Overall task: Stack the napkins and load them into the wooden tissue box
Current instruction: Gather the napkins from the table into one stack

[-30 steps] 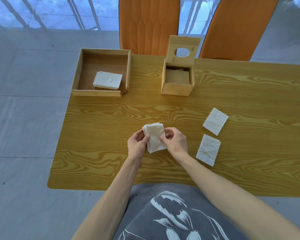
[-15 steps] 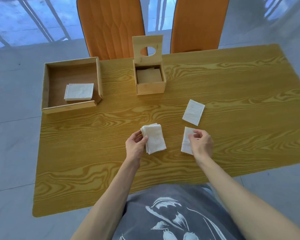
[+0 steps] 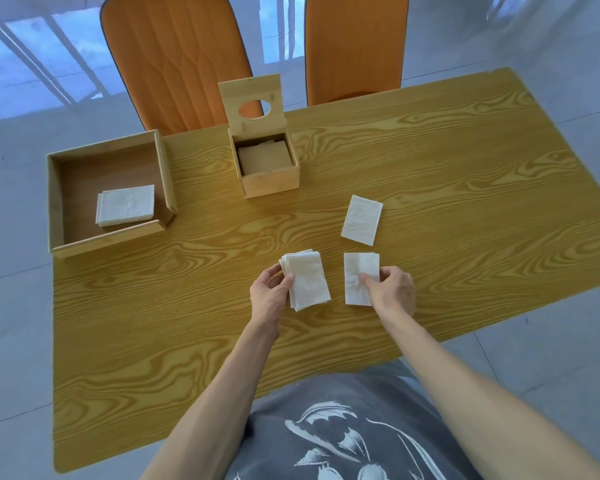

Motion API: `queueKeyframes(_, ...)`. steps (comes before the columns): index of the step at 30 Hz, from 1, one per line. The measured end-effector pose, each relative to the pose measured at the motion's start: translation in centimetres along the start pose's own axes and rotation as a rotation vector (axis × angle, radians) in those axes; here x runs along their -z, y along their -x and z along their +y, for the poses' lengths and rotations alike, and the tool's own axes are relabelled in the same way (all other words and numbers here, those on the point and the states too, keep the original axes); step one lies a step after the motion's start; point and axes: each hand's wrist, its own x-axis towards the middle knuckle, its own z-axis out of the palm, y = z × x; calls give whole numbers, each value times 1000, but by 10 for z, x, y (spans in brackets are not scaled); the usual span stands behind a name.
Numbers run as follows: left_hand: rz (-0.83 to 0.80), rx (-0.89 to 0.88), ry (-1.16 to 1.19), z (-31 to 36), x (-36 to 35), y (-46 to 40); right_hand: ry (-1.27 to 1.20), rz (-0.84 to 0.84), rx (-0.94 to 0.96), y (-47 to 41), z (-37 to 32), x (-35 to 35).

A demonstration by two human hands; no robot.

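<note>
Lengthwise away from the person, the napkin stack [image 3: 307, 280] lies on the surface [image 3: 465, 174], left hand [image 3: 269, 294] pinching its edge, right hand [image 3: 392, 289] pinching a single napkin [image 3: 359, 271] beside it.

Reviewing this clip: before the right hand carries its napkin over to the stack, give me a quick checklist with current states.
1. Left hand steadies the napkin stack: ok.
2. Right hand fingers on the near loose napkin: ok; lifted or flat, cannot tell.
3. Stack edges aligned: not ok, fanned at the top left.
4. Far loose napkin uncollected: not ok.
5. Wooden tissue box lid open: ok.
</note>
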Motion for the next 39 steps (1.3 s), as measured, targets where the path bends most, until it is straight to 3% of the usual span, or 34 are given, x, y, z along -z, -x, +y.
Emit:
queueKeyframes(8,-4,21,-8,2,-2,0,-32,66,172,6,-2,0)
queueKeyframes(15,-1,18,0,0,-1,-1,-240,-12,160,4,-3,4)
queueKeyframes(19,-7,11,8,-3,0,-5,-632,-256,35,0,-1,8)
queueKeyframes(24,-14,18,24,-4,2,-6,-779,-495,2,0,-4,3)
queueKeyframes(34,-29,13,26,-3,4,-4,-600,-643,118,13,-33,-28)
queueKeyframes(39,-1,32,59,-2,3,-4,-424,-575,188,11,-36,-43)
